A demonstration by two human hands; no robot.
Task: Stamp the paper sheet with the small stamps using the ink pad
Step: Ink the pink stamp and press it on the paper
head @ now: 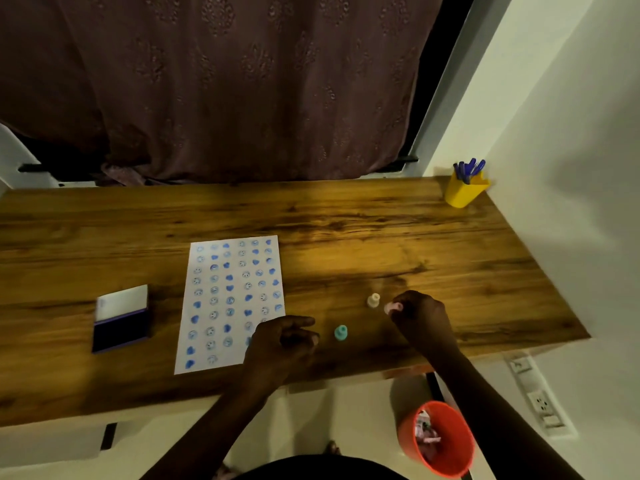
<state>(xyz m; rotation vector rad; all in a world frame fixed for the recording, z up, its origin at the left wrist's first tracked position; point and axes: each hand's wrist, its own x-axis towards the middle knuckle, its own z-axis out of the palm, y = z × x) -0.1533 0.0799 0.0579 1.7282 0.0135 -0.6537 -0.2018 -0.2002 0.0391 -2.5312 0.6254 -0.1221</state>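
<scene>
Our right hand (420, 315) pinches a small pink stamp (393, 308) between its fingertips, just above the wooden desk (381, 237). Our left hand (282, 337) rests loosely curled and empty over the lower right corner of the paper sheet (230, 299) (already covered in rows of blue hearts and smiley faces). Between our hands stands a teal stamp (340, 332), and at ten o'clock from the pink one, just beside it, a cream stamp (373, 300). At nine o'clock from the sheet lies the open ink pad (121, 318). A yellow pen holder (464, 190) sits at the desk's far right corner.
</scene>
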